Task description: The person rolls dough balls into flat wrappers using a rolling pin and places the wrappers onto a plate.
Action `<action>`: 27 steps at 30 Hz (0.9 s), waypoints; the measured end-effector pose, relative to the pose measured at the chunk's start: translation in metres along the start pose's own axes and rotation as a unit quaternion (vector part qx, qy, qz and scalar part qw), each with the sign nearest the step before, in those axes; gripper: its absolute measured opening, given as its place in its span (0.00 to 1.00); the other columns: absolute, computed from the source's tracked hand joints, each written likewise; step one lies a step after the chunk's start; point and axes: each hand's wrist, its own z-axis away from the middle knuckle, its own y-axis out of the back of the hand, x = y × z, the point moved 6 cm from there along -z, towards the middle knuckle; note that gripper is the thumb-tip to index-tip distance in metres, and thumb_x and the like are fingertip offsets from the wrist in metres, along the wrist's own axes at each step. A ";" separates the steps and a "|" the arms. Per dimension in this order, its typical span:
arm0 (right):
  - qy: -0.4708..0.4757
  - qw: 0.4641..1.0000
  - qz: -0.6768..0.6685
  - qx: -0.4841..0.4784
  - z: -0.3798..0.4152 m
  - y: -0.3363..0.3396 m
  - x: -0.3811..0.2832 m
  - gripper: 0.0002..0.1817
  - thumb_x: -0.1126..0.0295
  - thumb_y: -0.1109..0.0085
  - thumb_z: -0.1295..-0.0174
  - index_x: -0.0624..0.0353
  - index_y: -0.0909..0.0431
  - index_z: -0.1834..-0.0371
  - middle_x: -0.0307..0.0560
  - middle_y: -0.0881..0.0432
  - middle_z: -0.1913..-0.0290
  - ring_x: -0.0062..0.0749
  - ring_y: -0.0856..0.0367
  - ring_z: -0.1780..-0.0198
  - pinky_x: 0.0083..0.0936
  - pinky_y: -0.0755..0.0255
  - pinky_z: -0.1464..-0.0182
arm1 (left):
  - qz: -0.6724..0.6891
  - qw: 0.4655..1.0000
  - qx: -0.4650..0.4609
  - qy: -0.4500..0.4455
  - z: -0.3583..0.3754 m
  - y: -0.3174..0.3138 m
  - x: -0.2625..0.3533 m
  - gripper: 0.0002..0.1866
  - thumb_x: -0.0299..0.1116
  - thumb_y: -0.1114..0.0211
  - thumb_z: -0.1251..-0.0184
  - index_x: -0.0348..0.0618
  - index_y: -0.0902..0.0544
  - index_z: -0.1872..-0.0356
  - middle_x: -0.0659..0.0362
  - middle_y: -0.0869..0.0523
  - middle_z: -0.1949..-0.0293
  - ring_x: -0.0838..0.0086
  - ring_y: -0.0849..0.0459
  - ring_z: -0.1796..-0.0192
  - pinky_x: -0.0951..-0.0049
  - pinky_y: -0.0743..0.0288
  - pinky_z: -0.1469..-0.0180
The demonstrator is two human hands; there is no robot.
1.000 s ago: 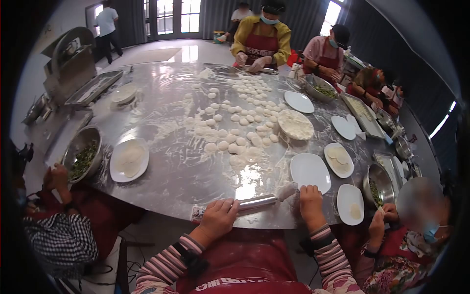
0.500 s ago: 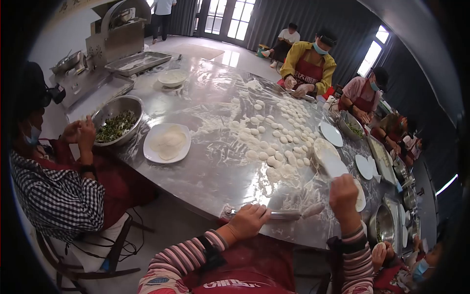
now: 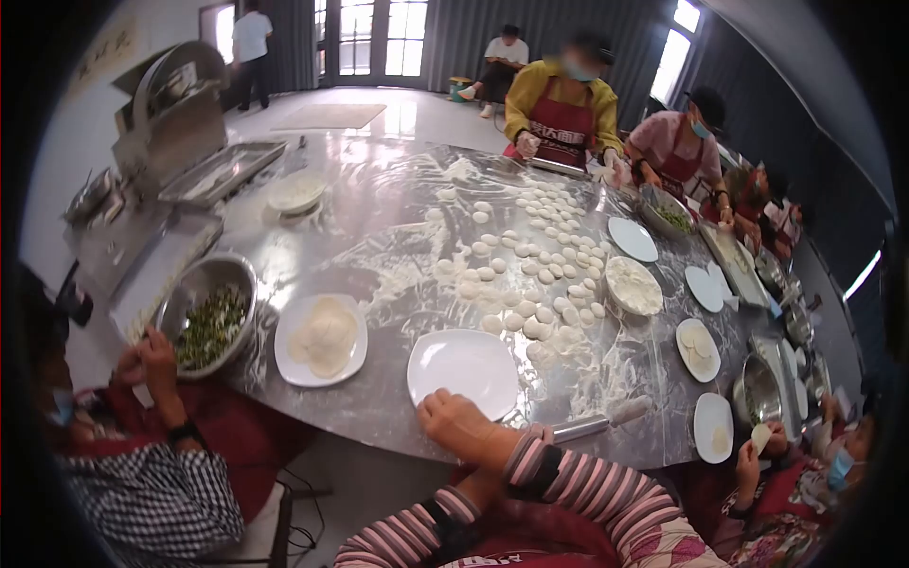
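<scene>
My right hand [image 3: 456,422] reaches across to the left, its fingers closed on the near rim of a white square plate [image 3: 464,367], which lies on or just over the steel table. Under my right wrist passes my left arm, so my left hand [image 3: 541,433] is mostly hidden. A few of its fingers show against the near end of a rolling pin [image 3: 579,429], which lies by the table's front edge. Beyond the plate, many small floured dough pieces [image 3: 530,308] are spread out. Left of it stands another white plate [image 3: 356,367] with a stack of round dough wrappers [image 3: 324,336].
At left, a person in checked sleeves sits by a steel bowl [image 3: 248,284] of chopped green filling. A bowl of flour [image 3: 634,286] and plates of wrappers [image 3: 698,350] stand at right. More people work along the far and right sides. Steel trays [image 3: 227,175] stand back left.
My right hand has brought the white plate from the raised position at right down to the front middle, crossing over my left arm. My left hand stays by the rolling pin. The view has shifted.
</scene>
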 end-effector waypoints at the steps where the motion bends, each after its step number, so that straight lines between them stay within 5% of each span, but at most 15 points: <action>1: -0.009 0.997 -0.073 -0.007 0.001 0.002 0.001 0.05 0.70 0.45 0.55 0.60 0.25 0.76 0.46 0.26 0.72 0.35 0.26 0.66 0.27 0.30 0.70 | 0.032 0.999 0.009 0.032 0.002 -0.003 0.002 0.22 0.36 0.47 0.44 0.37 0.27 0.49 0.49 0.22 0.60 0.62 0.21 0.66 0.64 0.25 0.60; 7: -0.173 0.971 -0.120 0.112 0.100 0.109 0.052 0.17 0.70 0.42 0.49 0.66 0.26 0.56 0.59 0.26 0.54 0.51 0.28 0.48 0.44 0.35 0.44 | 0.166 0.985 -0.016 0.051 -0.001 0.024 -0.011 0.21 0.35 0.45 0.45 0.37 0.25 0.50 0.50 0.22 0.57 0.64 0.20 0.60 0.63 0.27 0.57; 9: -0.299 0.928 0.107 0.193 0.162 0.131 0.077 0.20 0.70 0.40 0.48 0.67 0.27 0.53 0.58 0.26 0.55 0.52 0.29 0.50 0.46 0.35 0.45 | 0.094 0.994 -0.045 0.035 -0.014 0.029 -0.011 0.20 0.35 0.45 0.44 0.38 0.25 0.50 0.53 0.21 0.56 0.65 0.21 0.56 0.66 0.29 0.55; 12: -0.401 0.881 0.096 0.234 0.211 0.146 0.111 0.19 0.72 0.39 0.49 0.66 0.27 0.54 0.58 0.27 0.54 0.49 0.27 0.51 0.41 0.34 0.47 | 0.112 0.991 -0.031 0.066 -0.016 0.030 -0.010 0.19 0.34 0.43 0.46 0.42 0.25 0.51 0.56 0.22 0.58 0.67 0.22 0.58 0.68 0.31 0.58; 13: -0.442 0.863 -0.080 0.231 0.228 0.127 0.128 0.15 0.74 0.41 0.48 0.65 0.27 0.55 0.56 0.25 0.57 0.44 0.25 0.55 0.36 0.32 0.50 | 0.104 0.992 -0.028 0.066 -0.022 0.036 -0.014 0.19 0.34 0.43 0.46 0.42 0.25 0.51 0.56 0.22 0.58 0.67 0.22 0.58 0.68 0.31 0.58; 14: -0.464 0.820 -0.254 0.219 0.240 0.106 0.143 0.12 0.77 0.43 0.46 0.65 0.27 0.57 0.54 0.24 0.60 0.38 0.23 0.58 0.31 0.30 0.53 | 0.171 0.969 -0.147 0.105 -0.028 0.030 -0.027 0.18 0.35 0.42 0.45 0.44 0.24 0.51 0.58 0.21 0.57 0.64 0.22 0.56 0.66 0.30 0.55; 15: -0.454 0.822 -0.259 0.225 0.251 0.096 0.152 0.12 0.77 0.43 0.46 0.65 0.27 0.57 0.54 0.24 0.60 0.38 0.23 0.58 0.31 0.30 0.53 | 0.233 0.925 -0.262 0.146 -0.029 0.024 -0.038 0.17 0.36 0.40 0.44 0.46 0.23 0.52 0.59 0.20 0.56 0.62 0.22 0.54 0.64 0.30 0.53; 17: -0.456 0.707 -0.463 0.278 0.270 0.064 0.164 0.06 0.78 0.48 0.42 0.63 0.26 0.61 0.48 0.22 0.68 0.25 0.22 0.66 0.21 0.29 0.61 | 0.144 0.975 -0.167 0.030 -0.041 0.025 -0.062 0.16 0.38 0.42 0.40 0.47 0.23 0.51 0.56 0.23 0.47 0.56 0.30 0.40 0.55 0.36 0.43; 18: -0.477 0.683 -0.466 0.299 0.263 0.071 0.163 0.03 0.78 0.51 0.39 0.63 0.27 0.65 0.43 0.22 0.76 0.19 0.23 0.72 0.17 0.30 0.68 | 0.134 0.963 -0.231 0.022 -0.043 0.019 -0.070 0.17 0.39 0.43 0.39 0.47 0.24 0.50 0.55 0.26 0.44 0.55 0.34 0.37 0.54 0.39 0.39; 19: -0.471 0.679 -0.474 0.304 0.266 0.071 0.161 0.03 0.78 0.51 0.39 0.63 0.27 0.65 0.43 0.22 0.76 0.19 0.23 0.72 0.17 0.30 0.68 | 0.124 0.947 -0.295 0.014 -0.042 0.013 -0.073 0.18 0.40 0.44 0.38 0.47 0.25 0.48 0.55 0.29 0.40 0.53 0.38 0.34 0.52 0.42 0.36; 27: -0.431 0.722 -0.425 0.334 0.302 0.063 0.136 0.02 0.77 0.51 0.39 0.62 0.32 0.69 0.43 0.26 0.82 0.24 0.24 0.79 0.21 0.29 0.75 | -0.001 0.954 -0.298 0.017 -0.033 0.011 -0.111 0.24 0.43 0.44 0.37 0.41 0.29 0.43 0.50 0.34 0.36 0.51 0.40 0.33 0.54 0.41 0.35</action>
